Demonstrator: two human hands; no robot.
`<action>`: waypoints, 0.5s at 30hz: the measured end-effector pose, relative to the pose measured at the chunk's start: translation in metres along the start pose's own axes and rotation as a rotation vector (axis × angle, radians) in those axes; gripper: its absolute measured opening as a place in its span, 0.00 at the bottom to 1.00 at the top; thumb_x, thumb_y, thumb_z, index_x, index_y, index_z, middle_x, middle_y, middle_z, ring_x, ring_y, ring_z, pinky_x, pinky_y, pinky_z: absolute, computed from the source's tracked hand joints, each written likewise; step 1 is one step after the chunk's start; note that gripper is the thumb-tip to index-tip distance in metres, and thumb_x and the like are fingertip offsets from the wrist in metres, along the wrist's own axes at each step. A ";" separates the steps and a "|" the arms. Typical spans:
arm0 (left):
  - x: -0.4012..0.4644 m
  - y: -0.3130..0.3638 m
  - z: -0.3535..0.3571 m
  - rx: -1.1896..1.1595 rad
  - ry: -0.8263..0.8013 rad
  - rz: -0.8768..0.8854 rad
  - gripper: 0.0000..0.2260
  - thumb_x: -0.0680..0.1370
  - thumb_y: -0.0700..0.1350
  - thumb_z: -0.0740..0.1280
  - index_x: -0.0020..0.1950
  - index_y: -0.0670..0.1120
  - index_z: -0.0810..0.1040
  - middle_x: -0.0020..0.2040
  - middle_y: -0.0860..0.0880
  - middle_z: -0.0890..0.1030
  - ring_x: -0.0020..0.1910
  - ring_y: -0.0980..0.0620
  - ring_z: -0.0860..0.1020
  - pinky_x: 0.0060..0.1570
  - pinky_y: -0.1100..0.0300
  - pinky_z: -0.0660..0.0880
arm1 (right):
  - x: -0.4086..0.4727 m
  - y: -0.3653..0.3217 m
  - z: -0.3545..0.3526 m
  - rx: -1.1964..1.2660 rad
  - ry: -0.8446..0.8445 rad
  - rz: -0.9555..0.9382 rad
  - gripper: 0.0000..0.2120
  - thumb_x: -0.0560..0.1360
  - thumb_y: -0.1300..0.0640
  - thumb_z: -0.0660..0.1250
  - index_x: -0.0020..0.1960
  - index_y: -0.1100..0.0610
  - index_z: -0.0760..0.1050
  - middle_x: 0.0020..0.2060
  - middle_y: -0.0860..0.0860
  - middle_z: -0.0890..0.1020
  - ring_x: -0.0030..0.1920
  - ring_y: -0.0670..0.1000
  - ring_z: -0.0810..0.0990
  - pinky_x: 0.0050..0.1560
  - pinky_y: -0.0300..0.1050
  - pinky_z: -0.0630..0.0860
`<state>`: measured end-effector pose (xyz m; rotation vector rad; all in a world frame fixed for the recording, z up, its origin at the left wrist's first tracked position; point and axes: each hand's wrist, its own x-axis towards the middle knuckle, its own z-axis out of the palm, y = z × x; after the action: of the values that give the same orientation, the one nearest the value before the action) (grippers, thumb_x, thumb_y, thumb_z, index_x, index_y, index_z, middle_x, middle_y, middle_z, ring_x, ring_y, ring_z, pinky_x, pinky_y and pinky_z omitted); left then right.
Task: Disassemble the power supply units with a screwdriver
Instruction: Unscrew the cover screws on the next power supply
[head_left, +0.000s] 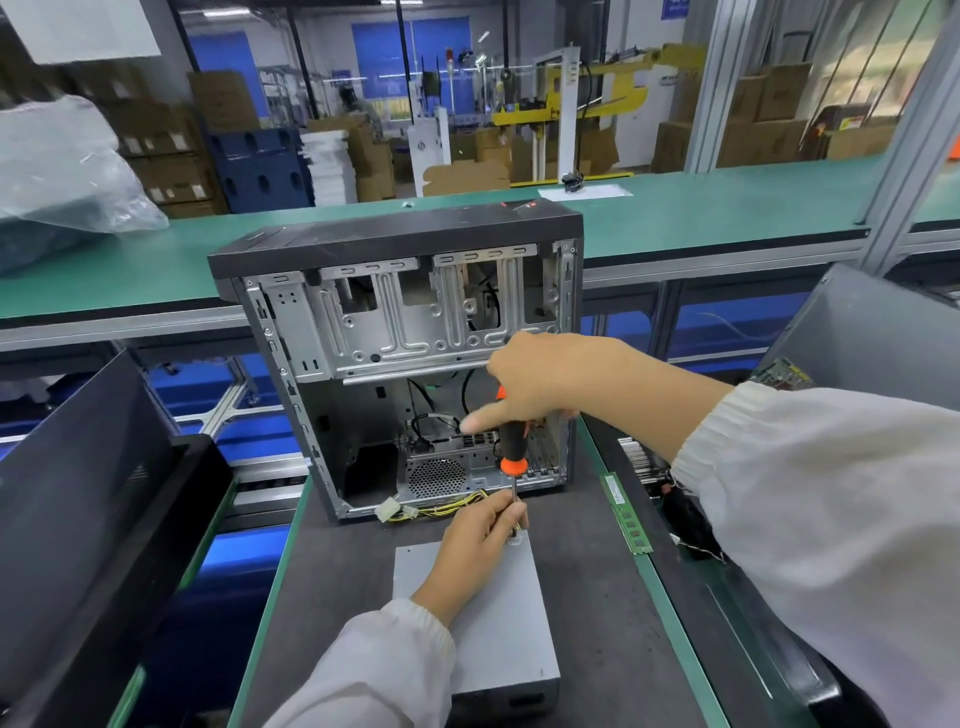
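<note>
step: unscrewing power supply unit (498, 618) lid corner | right hand (550, 384) grips screwdriver (511, 447) handle | left hand (483, 535) pinches shaft | next: steady downward turning

Grey metal power supply (498, 618) lying flat on the dark mat, lid on, yellow wires (452, 506) trailing from its far end, orange-and-black screwdriver (511, 447) upright (tip at the far right corner)

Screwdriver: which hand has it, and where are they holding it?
Both. The right hand grips the top of the screwdriver handle; the left hand pinches its metal shaft low down, near the tip, over the grey power supply box.
</note>
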<state>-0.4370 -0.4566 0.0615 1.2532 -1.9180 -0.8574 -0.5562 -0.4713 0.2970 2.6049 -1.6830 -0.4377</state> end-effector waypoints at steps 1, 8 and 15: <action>0.000 0.000 0.000 -0.007 -0.001 -0.004 0.12 0.83 0.49 0.60 0.39 0.54 0.74 0.32 0.59 0.73 0.34 0.59 0.70 0.39 0.58 0.66 | 0.001 0.000 0.002 -0.025 0.030 0.026 0.31 0.75 0.31 0.54 0.38 0.59 0.70 0.32 0.52 0.72 0.24 0.47 0.71 0.25 0.41 0.64; 0.000 0.001 0.000 -0.023 -0.010 0.005 0.11 0.83 0.48 0.61 0.42 0.52 0.77 0.34 0.61 0.76 0.35 0.61 0.72 0.38 0.64 0.66 | 0.008 0.004 0.004 0.048 -0.132 -0.123 0.06 0.80 0.54 0.60 0.52 0.56 0.70 0.43 0.53 0.79 0.36 0.53 0.79 0.36 0.46 0.77; 0.001 0.000 0.000 -0.022 -0.010 0.012 0.11 0.83 0.48 0.60 0.42 0.51 0.77 0.34 0.59 0.74 0.36 0.59 0.71 0.41 0.57 0.68 | 0.002 0.008 -0.003 0.204 -0.179 -0.156 0.23 0.74 0.44 0.69 0.64 0.50 0.67 0.46 0.49 0.72 0.43 0.54 0.79 0.42 0.47 0.78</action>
<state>-0.4368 -0.4576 0.0614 1.2256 -1.9163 -0.8783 -0.5614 -0.4766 0.3008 2.9391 -1.6604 -0.5462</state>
